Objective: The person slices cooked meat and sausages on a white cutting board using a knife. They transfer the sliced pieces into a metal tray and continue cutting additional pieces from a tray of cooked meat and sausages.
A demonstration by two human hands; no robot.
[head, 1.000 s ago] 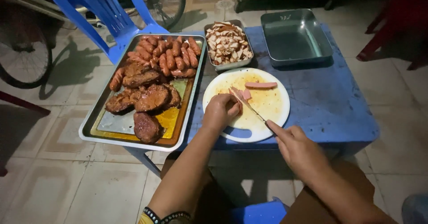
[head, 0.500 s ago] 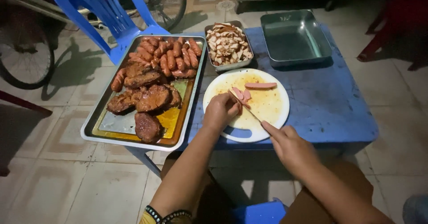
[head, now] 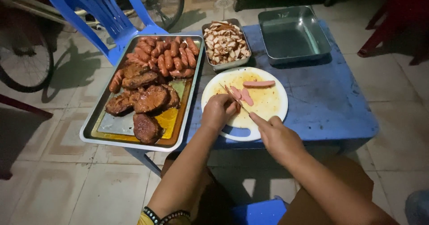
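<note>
Two hands work over a low blue table (head: 339, 104), and little has shifted in the past second beyond the cutting itself. At the far left a blue plastic chair (head: 96, 6) stands behind a long metal tray (head: 96, 133) that holds grilled meat patties (head: 147, 97) at its near end and a pile of browned sausages (head: 167, 57) at its far end; neither has moved. Right of the tray, the left hand (head: 218, 112) rests on the near edge of the round white cutting board (head: 268, 111), fingers curled down around the end of a pink sausage (head: 236, 93), pinning it to the board. A second earlier it sat in much the same place, so the grip has held while the blade worked. The knife (head: 239, 103) now lies across that sausage, and the cut pieces have spread a little, which suggests slicing is under way. The right hand (head: 278, 137) is closed around the knife handle, index finger stretched along it, just off the board's near rim. One more whole sausage (head: 259, 84) lies untouched near the board's far side. Behind the board sits a small metal pan of sliced pieces (head: 225, 45), and to its right an empty metal pan (head: 292, 35).
</note>
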